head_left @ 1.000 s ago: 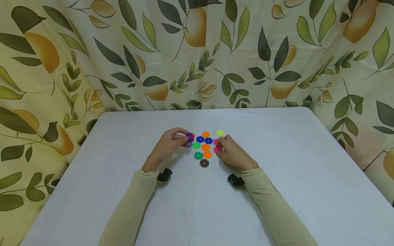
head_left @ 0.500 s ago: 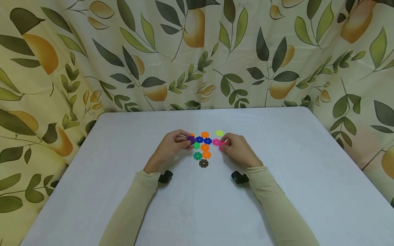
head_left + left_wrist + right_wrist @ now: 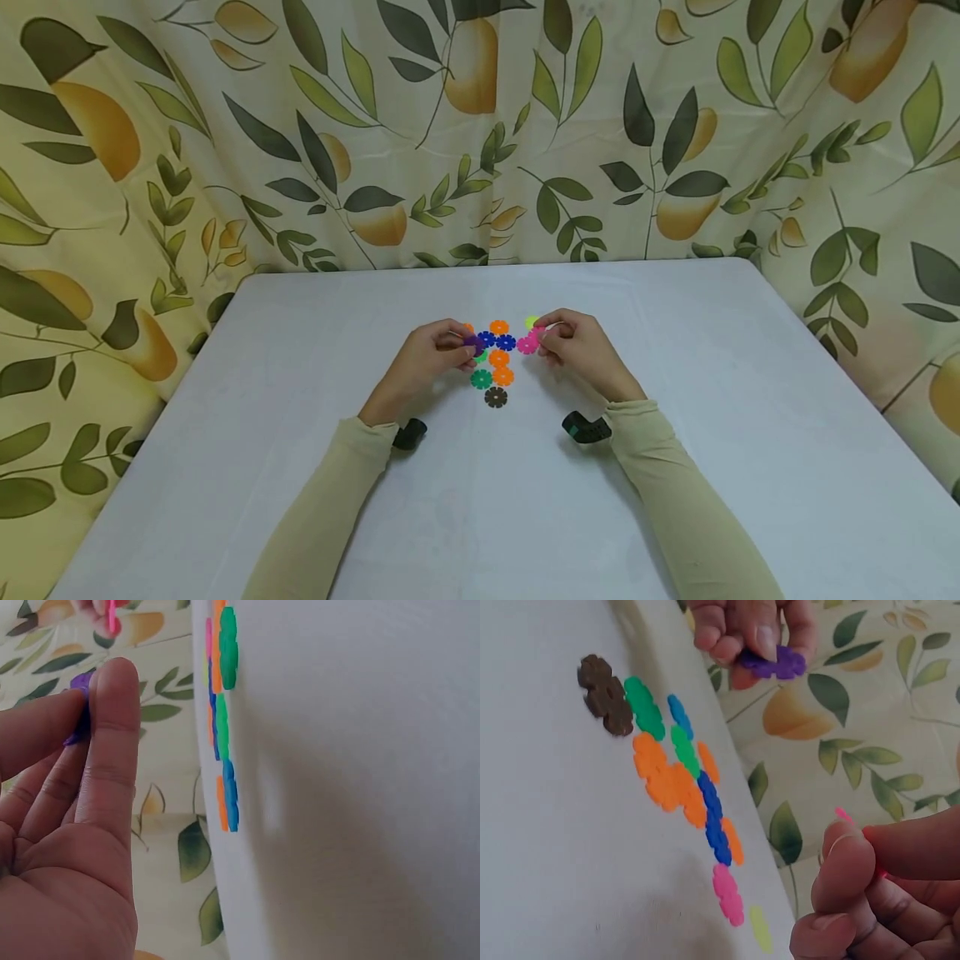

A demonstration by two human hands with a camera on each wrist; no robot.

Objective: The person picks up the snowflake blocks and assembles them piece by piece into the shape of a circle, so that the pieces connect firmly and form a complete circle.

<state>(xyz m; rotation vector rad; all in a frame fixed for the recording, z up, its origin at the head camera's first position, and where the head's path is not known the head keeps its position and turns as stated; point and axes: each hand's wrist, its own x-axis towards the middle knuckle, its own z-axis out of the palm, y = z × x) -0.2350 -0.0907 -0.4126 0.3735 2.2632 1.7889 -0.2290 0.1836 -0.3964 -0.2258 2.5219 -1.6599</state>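
Observation:
My left hand (image 3: 422, 364) pinches a purple notched, flower-shaped plastic disc (image 3: 784, 664) between thumb and fingers, raised above the table. Opposite it, my right hand (image 3: 590, 357) pinches a pink flower-shaped disc, mostly covered by the fingertips; a sliver of that pink disc (image 3: 844, 815) shows in the right wrist view. Between and below both hands lie more discs, flat on the table: two dark blue discs (image 3: 496, 341), several orange discs (image 3: 503, 377), a brown disc (image 3: 496, 397), a dark green disc (image 3: 482, 379), a light green disc (image 3: 685, 751), a blue disc (image 3: 680, 716) and another pink disc (image 3: 727, 895).
A yellow-green disc (image 3: 760, 928) lies at the far right of the group, partly behind my right hand in the head view. The white-covered table (image 3: 465, 508) ends at a leaf-patterned curtain (image 3: 450, 183). Black wrist devices (image 3: 587, 427) sit under both cuffs.
My right hand has lifted a pink disc off the table, moving first right, then slightly away from me. My left hand has shifted a little right with the purple disc.

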